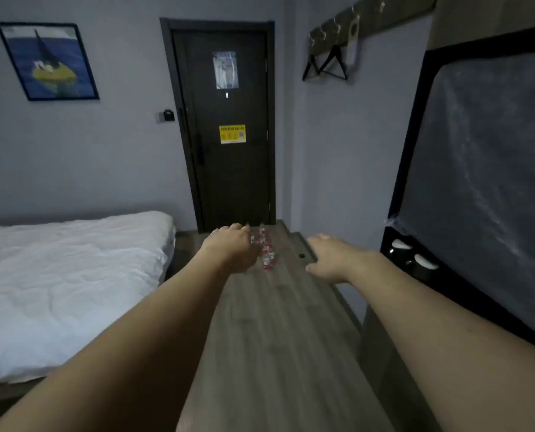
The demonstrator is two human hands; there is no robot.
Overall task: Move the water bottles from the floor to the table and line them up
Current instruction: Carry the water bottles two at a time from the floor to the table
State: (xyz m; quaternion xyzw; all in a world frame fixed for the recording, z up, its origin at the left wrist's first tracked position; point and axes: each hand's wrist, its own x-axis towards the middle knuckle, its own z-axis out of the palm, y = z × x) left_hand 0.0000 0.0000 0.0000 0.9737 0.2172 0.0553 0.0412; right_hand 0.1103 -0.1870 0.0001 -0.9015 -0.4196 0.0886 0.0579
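Yellow sign [232,134] on the dark door [228,182], at 12 o'clock: only "Wi-Fi" legible, remainder blurred. Pale printed sheet [225,70] above it: unreadable. Water bottles [267,254]: red labels, no text resolvable.

The left hand [231,244] covers the left part of the water bottles [267,254] clustered far off on the floor [275,322]; they are small and blurred, their number unclear. Its fingertips are hidden. The bed [66,282] runs off left.
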